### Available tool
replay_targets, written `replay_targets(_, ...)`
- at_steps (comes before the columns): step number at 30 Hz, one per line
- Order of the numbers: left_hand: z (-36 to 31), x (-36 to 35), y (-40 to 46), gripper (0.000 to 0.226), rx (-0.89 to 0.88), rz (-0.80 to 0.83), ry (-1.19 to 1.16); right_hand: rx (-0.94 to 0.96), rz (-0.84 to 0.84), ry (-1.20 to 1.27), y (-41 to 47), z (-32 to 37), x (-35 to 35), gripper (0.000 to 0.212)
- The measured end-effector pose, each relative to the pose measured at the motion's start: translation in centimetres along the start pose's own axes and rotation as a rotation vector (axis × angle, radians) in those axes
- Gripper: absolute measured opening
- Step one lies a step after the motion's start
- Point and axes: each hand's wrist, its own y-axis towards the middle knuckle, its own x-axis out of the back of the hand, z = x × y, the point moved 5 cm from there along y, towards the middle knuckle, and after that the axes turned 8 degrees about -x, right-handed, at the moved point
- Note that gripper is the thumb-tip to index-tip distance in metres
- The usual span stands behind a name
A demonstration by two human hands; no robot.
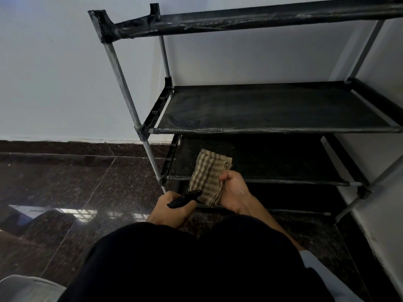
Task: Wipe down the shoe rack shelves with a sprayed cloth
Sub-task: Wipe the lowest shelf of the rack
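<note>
1. Cloth [209, 178], checked beige and brown, folded into a thick pad. It is held up in front of the front rail of the second-lowest shelf, towards the rack's left front corner. Likely soft, light and limp; a folded pad suits a flat palm pressing from above, and loose ends may drag if it unfolds.

2. Right hand [234, 192]. Fingers and thumb are curled round the cloth's right edge, clamping the folds together.

3. Left hand [173, 209]. Fingers are wrapped round a black spray bottle [185, 198], its nozzle pointing at the cloth from just beside it. The bottle body is hidden under the hand. Judged step: wetting the cloth, wiping not yet begun.

4. Shoe rack [261, 107]. Black fabric shelves on grey metal tubes with black plastic joints, and no shoes on the visible tiers. The fabric looks dusty and speckled, and would probably sag under pressure, so lighter strokes near the middle and firmer ones along the rails seem wise.

5. Obstructions. The left front upright [139, 125] stands near both hands. Gaps between the lower tiers look shallow, so reaching the back edge may be awkward.

6. Surroundings. Dark polished stone floor [65, 182], pale wall [54, 73] behind, and the person's dark-clothed knees in the foreground.
</note>
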Motion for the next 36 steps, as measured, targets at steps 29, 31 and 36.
replay_targets(29, 2.5, 1.2, 3.9, 0.033, -0.342, -0.181, -0.188, 0.338, -0.812, -1.620, 11.0, 8.7, 0.0, 0.032)
replay_targets(31, 3.2, 1.2, 4.7, 0.029, -0.332, -0.196, -0.185, 0.413, -0.771, -1.762, 12.1, 7.1, -1.6, 0.037)
replay_targets(36, 3.7, 0.8, 5.6, 0.028, -0.306, -0.272, -0.203, 0.234, -0.062, -1.834, 10.9, 3.1, -3.1, 0.055)
